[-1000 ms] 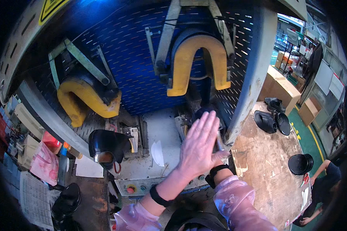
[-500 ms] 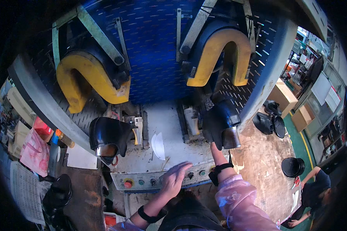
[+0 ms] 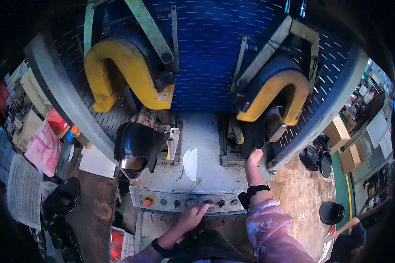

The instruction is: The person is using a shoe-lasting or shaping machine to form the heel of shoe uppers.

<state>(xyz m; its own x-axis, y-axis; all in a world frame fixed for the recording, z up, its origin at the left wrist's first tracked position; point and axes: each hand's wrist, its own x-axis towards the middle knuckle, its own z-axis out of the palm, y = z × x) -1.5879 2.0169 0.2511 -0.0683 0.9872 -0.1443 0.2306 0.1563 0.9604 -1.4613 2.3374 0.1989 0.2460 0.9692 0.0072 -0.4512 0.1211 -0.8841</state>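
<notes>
My right hand point(image 3: 253, 158) grips the lower edge of a black shoe upper point(image 3: 253, 136) on the machine's right station; some of its fingers are hidden by the leather. A shiny metal toe form point(image 3: 276, 124) shows beside the upper, inside the arch of the right yellow U-shaped pad point(image 3: 289, 81). Lower down, my left hand point(image 3: 195, 217) holds nothing, its fingers stretched out over the middle knobs of the control panel point(image 3: 162, 198). I cannot tell whether they touch a knob. A second black shoe upper point(image 3: 134, 142) sits over the left station, below the left yellow U-shaped pad point(image 3: 127, 61).
White crescent-shaped pieces point(image 3: 190, 164) lie on the machine bed between the stations. The panel carries a red button point(image 3: 148, 201). Black shoe parts point(image 3: 312, 158) and a black round stack point(image 3: 331, 213) stand on the right table point(image 3: 289, 188). Another person's arm point(image 3: 347, 225) shows at lower right.
The right upper and its metal form have moved back and up under the right yellow pad, my right hand following. My left hand has lowered to the panel knobs. The whole view has shifted.
</notes>
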